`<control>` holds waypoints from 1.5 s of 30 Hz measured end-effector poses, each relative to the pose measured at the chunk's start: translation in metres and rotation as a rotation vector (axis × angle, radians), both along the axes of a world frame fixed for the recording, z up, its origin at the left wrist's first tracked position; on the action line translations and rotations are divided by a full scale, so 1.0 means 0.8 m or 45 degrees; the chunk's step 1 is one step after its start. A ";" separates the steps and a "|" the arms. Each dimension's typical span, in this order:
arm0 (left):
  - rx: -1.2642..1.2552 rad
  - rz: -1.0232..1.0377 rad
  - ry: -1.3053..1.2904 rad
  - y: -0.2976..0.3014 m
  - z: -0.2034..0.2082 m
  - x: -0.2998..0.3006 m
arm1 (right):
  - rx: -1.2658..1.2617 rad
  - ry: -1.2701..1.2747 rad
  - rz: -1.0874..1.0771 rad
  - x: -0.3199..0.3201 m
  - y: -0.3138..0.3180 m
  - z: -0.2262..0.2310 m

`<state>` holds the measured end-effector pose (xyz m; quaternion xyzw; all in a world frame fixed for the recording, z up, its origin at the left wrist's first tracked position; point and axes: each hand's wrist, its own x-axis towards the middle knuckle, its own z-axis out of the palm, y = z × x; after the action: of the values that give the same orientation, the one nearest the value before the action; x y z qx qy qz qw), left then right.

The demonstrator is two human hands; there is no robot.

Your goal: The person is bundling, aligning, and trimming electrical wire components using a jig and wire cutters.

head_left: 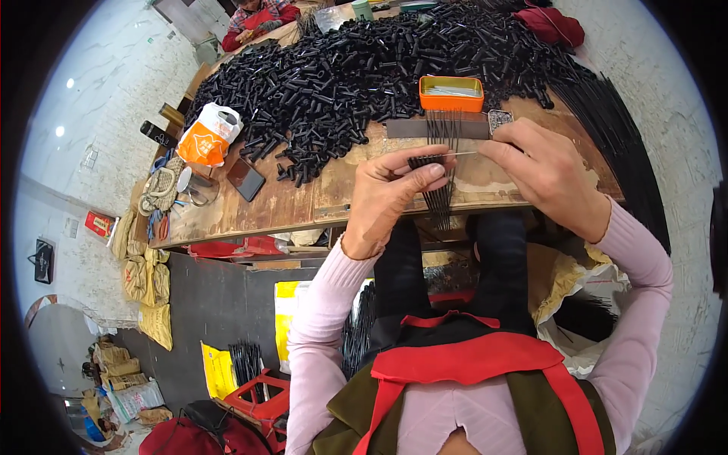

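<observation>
Pinching a black tube (426, 160), the left hand (390, 199) meets the right hand (544, 176), which grips a thin rod (461, 154) above the tabletop (303, 201).

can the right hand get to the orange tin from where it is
Probably yes: the orange tin sits just beyond the right hand, with only thin black rods between, though that hand is pinching a thin pin.

left arm: pink sleeve, rises from the lower edge, bent at the elbow
left hand (390, 193): back up, fingers curled, thumb and forefinger pinched
right arm: pink sleeve, enters from the right
right hand (542, 171): back up, fingertips pinched, pointing left
</observation>
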<state>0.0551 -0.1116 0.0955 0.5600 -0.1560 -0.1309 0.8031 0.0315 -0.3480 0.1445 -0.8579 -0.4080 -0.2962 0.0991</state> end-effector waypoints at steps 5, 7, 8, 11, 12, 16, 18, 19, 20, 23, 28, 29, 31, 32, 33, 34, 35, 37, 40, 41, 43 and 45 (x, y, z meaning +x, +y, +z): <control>0.000 -0.071 0.011 0.005 -0.003 0.001 | 0.028 -0.003 0.088 0.005 0.006 0.003; -0.007 -0.120 0.006 0.006 -0.005 0.002 | 0.044 0.024 0.145 0.006 0.008 0.002; -0.007 -0.121 0.009 0.006 -0.006 0.003 | 0.072 0.041 0.172 0.006 0.012 0.003; 0.026 -0.140 0.012 0.006 -0.019 0.009 | 0.204 0.062 0.290 0.023 0.028 0.000; 0.370 -0.111 -0.139 0.009 -0.034 0.013 | 0.309 0.061 0.385 0.035 0.030 -0.003; 1.472 0.293 -1.316 0.009 -0.125 0.024 | 0.607 0.260 0.063 0.094 0.004 -0.031; 1.461 0.053 -1.347 -0.009 -0.142 0.028 | 0.632 0.886 -0.206 0.126 -0.038 -0.063; 1.458 0.036 -1.384 -0.005 -0.155 0.035 | 0.630 0.892 -0.204 0.137 -0.040 -0.077; 1.443 0.020 -1.430 -0.007 -0.161 0.044 | 0.605 0.927 -0.238 0.147 -0.046 -0.087; 1.394 -0.002 -1.442 -0.007 -0.174 0.055 | 0.502 0.857 -0.271 0.195 -0.056 -0.116; 1.398 -0.054 -1.391 -0.016 -0.159 0.059 | 0.228 0.451 -0.209 0.297 -0.057 -0.148; 1.554 -0.073 -1.431 -0.019 -0.147 0.059 | 0.181 0.487 -0.290 0.314 -0.051 -0.150; 1.695 -0.128 -1.462 -0.018 -0.149 0.067 | 0.022 0.541 -0.432 0.343 -0.042 -0.162; 1.695 -0.132 -1.458 -0.018 -0.153 0.071 | -0.136 0.586 -0.571 0.352 -0.040 -0.169; 1.769 -0.124 -1.546 -0.018 -0.157 0.074 | -0.185 0.569 -0.534 0.358 -0.044 -0.176; 1.845 -0.117 -1.628 -0.019 -0.158 0.075 | -0.185 0.577 -0.533 0.361 -0.042 -0.178; 1.644 -0.162 -1.432 -0.019 -0.155 0.073 | -0.172 0.575 -0.526 0.364 -0.041 -0.179; 1.701 -0.145 -1.499 -0.019 -0.153 0.076 | -0.162 0.580 -0.522 0.366 -0.042 -0.175; 1.721 -0.127 -1.507 -0.021 -0.154 0.077 | -0.091 0.672 -0.517 0.356 -0.047 -0.156; 1.692 -0.127 -1.445 -0.021 -0.155 0.078 | -0.028 0.465 -0.449 0.345 -0.045 -0.151; 1.691 -0.136 -1.444 -0.021 -0.155 0.079 | 0.058 0.196 -0.335 0.308 -0.039 -0.141; 1.699 -0.141 -1.436 -0.020 -0.154 0.080 | 0.051 0.223 -0.305 0.273 -0.033 -0.163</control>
<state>0.1188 -0.1273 -0.0279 0.8859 -0.4478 0.0629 0.1034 0.2500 -0.3747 0.0142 -0.9208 -0.2866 -0.2381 0.1154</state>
